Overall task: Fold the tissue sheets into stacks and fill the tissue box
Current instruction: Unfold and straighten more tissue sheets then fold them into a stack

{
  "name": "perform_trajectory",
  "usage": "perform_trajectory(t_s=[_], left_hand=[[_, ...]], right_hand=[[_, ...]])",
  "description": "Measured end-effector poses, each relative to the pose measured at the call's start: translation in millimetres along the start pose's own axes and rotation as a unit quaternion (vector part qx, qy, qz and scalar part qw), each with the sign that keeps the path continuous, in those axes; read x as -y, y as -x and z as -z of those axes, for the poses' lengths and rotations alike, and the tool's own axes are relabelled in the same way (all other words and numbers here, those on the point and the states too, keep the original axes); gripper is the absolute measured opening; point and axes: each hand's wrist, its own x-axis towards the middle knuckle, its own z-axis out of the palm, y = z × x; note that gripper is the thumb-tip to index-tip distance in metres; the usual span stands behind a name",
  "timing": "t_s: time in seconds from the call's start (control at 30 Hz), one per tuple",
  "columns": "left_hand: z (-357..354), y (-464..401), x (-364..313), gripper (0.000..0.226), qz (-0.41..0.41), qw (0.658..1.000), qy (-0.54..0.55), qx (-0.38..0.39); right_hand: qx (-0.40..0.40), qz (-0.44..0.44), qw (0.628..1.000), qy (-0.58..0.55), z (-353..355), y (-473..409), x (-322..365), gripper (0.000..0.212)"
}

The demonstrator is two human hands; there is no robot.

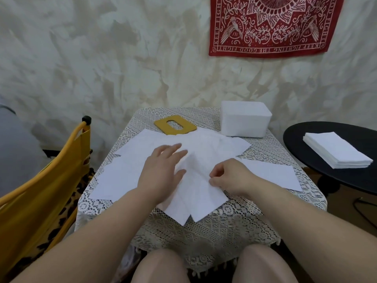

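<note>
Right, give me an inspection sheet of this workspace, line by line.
Surface: small table under a lace cloth.
Job's things: loose tissue sheets fanned overlapping across the middle; white box at the far right corner, its yellow lid lying flat beside it; neat stack on the black side table.
Clutter: nothing seen.
Grips: left hand flat on the sheets, fingers straight; right hand pinches a sheet edge.
Cables: dark cable on the floor, right.
Surroundings: yellow chair left; red bandana on the wall.
</note>
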Motion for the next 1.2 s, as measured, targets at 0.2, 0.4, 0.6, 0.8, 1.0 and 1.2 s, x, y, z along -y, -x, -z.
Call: perform_trajectory(t_s=[0.2,0.4,0.6,0.8,1.0,1.2], left_hand=[[9,-43,-45,0.032,-0.071,0.997,0.015,0.040],[4,-57,-72,0.015,0.013,0.996,0.087,0.029],[-4,-82,-96,0.013,0.027,0.995,0.094,0.019],[-23,-106,-136,0.012,0.035,0.980,0.188,-0.046],[-80,-58,-130,0.018,-0.014,0.987,0.130,0.096],[-90,-49,-124,0.020,-0.040,0.986,0.131,0.094]], right_hand=[[-0.051,0.066,0.993,0.084,43,9,-6,0.011],[-0.067,0.022,0.996,0.058,83,23,-36,0.005],[-0.155,-0.001,0.978,0.141,120,27,-54,0.008],[-0.387,0.058,0.907,0.156,138,39,-78,0.012],[-0.247,0.022,0.954,0.171,94,55,-147,0.016],[-0.251,0.069,0.952,0.160,90,58,-159,0.009]])
